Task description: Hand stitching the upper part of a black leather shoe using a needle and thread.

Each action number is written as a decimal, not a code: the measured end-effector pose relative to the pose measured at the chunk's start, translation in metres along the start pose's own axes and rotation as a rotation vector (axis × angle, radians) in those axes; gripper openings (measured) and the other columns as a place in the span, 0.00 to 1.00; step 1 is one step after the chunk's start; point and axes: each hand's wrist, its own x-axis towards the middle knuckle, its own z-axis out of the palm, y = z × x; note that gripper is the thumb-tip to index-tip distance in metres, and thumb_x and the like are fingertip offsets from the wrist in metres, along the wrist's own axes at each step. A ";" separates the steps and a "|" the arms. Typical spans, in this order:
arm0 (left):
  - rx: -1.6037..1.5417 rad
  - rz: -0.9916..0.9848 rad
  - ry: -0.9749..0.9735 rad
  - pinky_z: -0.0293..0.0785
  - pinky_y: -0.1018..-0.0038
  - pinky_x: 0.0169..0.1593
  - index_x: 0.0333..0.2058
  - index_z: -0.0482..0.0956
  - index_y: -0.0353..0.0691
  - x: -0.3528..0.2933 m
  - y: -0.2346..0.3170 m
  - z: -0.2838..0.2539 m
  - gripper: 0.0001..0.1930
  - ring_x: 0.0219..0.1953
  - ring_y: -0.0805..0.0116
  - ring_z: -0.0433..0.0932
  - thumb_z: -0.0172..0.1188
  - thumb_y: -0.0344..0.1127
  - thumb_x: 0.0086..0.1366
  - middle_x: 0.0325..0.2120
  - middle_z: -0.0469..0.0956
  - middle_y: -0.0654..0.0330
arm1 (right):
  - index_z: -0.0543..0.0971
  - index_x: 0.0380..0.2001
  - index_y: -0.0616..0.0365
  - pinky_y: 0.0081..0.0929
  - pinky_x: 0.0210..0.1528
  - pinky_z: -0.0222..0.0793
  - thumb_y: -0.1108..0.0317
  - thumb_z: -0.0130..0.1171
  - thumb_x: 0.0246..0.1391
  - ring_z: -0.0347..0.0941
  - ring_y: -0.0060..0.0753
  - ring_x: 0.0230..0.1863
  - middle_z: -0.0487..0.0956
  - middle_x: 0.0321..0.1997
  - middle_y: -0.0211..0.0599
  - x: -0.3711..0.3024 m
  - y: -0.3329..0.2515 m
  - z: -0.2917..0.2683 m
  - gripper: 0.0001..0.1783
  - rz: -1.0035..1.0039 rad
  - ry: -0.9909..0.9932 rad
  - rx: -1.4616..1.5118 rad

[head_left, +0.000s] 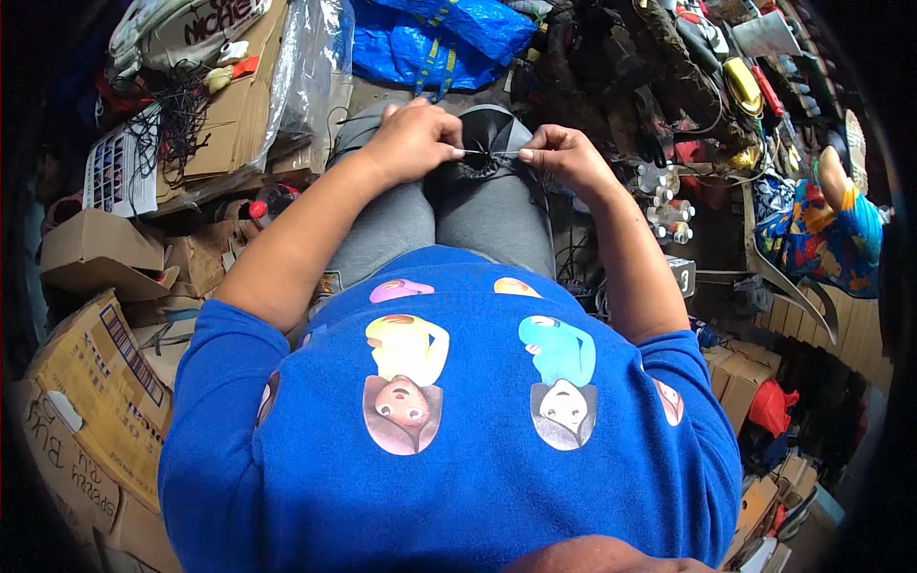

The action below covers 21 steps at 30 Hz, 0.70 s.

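On my lap, between the knees of my grey trousers [387, 220], lies a black cloth piece [492, 126] with a gathered, puckered round opening. A thin pale strand [497, 153] runs taut across that opening. My left hand [418, 141] pinches one end between thumb and fingers. At the other end, my right hand [565, 158] is closed in a similar pinch. Both hands are at about the same height over the knees, a short gap apart. What lies inside the dark opening cannot be made out.
Ahead is a blue plastic bag [444, 48]. Flattened cardboard [229, 129] with tangled black cord [181, 124] lies left, near an open cardboard box [100, 250]. Small clear bottles [669, 215] stand right. Farther right, a person in a colourful garment [817, 234] is partly visible.
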 end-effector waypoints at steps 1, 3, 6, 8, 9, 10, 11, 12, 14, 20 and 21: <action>-0.074 -0.051 -0.020 0.64 0.67 0.44 0.26 0.78 0.44 -0.004 -0.004 0.001 0.07 0.36 0.63 0.73 0.62 0.38 0.49 0.25 0.76 0.62 | 0.75 0.24 0.57 0.14 0.29 0.60 0.67 0.65 0.47 0.64 0.12 0.25 0.73 0.23 0.19 -0.001 0.005 -0.004 0.08 0.036 0.001 -0.066; -0.163 -0.099 -0.067 0.68 0.69 0.39 0.28 0.77 0.41 -0.004 -0.004 0.002 0.06 0.32 0.65 0.74 0.60 0.35 0.53 0.25 0.77 0.59 | 0.75 0.26 0.57 0.15 0.31 0.61 0.67 0.65 0.47 0.64 0.12 0.26 0.73 0.24 0.19 -0.007 0.005 -0.003 0.09 0.036 -0.015 -0.023; -0.460 -0.179 -0.238 0.69 0.72 0.37 0.33 0.77 0.40 0.006 -0.009 0.005 0.06 0.31 0.68 0.74 0.58 0.33 0.56 0.25 0.77 0.58 | 0.76 0.32 0.60 0.16 0.37 0.64 0.65 0.64 0.48 0.67 0.14 0.31 0.74 0.27 0.21 -0.017 0.009 0.006 0.12 -0.023 0.000 -0.062; -0.478 -0.181 -0.272 0.70 0.73 0.37 0.34 0.76 0.39 0.011 -0.007 0.005 0.07 0.30 0.69 0.75 0.56 0.33 0.58 0.26 0.77 0.58 | 0.75 0.34 0.60 0.15 0.37 0.64 0.66 0.63 0.48 0.67 0.14 0.33 0.74 0.29 0.22 -0.032 0.000 0.001 0.12 0.170 -0.047 -0.210; -0.495 -0.176 -0.311 0.70 0.73 0.36 0.36 0.75 0.38 0.014 -0.004 0.003 0.07 0.30 0.70 0.75 0.55 0.32 0.59 0.26 0.77 0.57 | 0.75 0.34 0.60 0.15 0.37 0.64 0.66 0.63 0.48 0.67 0.14 0.33 0.74 0.29 0.22 -0.040 0.002 -0.002 0.12 0.168 -0.042 -0.206; -0.491 -0.172 -0.316 0.70 0.73 0.36 0.36 0.75 0.38 0.017 0.000 0.001 0.07 0.30 0.70 0.75 0.55 0.32 0.59 0.26 0.77 0.57 | 0.76 0.32 0.60 0.14 0.33 0.63 0.66 0.63 0.48 0.67 0.13 0.30 0.75 0.29 0.25 -0.048 0.004 -0.005 0.11 0.151 -0.021 -0.117; -0.391 -0.163 -0.323 0.70 0.73 0.37 0.36 0.75 0.37 0.020 0.004 -0.001 0.07 0.31 0.69 0.76 0.54 0.32 0.59 0.27 0.78 0.57 | 0.77 0.30 0.61 0.12 0.29 0.62 0.66 0.62 0.48 0.68 0.12 0.27 0.77 0.28 0.28 -0.051 0.005 -0.006 0.10 0.134 -0.001 -0.027; -0.293 -0.148 -0.336 0.70 0.73 0.37 0.36 0.75 0.37 0.021 0.009 -0.002 0.08 0.31 0.69 0.76 0.54 0.32 0.60 0.27 0.78 0.56 | 0.77 0.29 0.61 0.14 0.29 0.63 0.64 0.63 0.47 0.68 0.14 0.28 0.76 0.27 0.28 -0.056 0.002 -0.004 0.11 0.099 0.035 0.033; -0.291 -0.092 -0.349 0.70 0.72 0.37 0.36 0.75 0.36 0.021 0.007 0.001 0.08 0.31 0.67 0.76 0.53 0.32 0.60 0.28 0.78 0.55 | 0.77 0.28 0.61 0.17 0.30 0.64 0.62 0.66 0.45 0.68 0.17 0.28 0.74 0.25 0.27 -0.059 -0.014 0.010 0.14 0.181 0.133 -0.137; -0.286 -0.044 -0.313 0.70 0.70 0.38 0.35 0.75 0.36 0.023 0.010 0.002 0.07 0.32 0.64 0.77 0.54 0.32 0.59 0.29 0.78 0.54 | 0.78 0.25 0.60 0.18 0.31 0.64 0.65 0.65 0.45 0.67 0.16 0.28 0.71 0.27 0.26 -0.059 0.004 0.006 0.10 -0.037 0.120 -0.068; -0.272 -0.031 -0.304 0.70 0.69 0.38 0.35 0.75 0.37 0.022 0.009 0.002 0.07 0.33 0.62 0.77 0.54 0.32 0.59 0.29 0.78 0.53 | 0.78 0.25 0.61 0.17 0.30 0.64 0.67 0.64 0.46 0.67 0.14 0.29 0.71 0.29 0.25 -0.057 -0.007 -0.002 0.08 -0.058 0.133 -0.134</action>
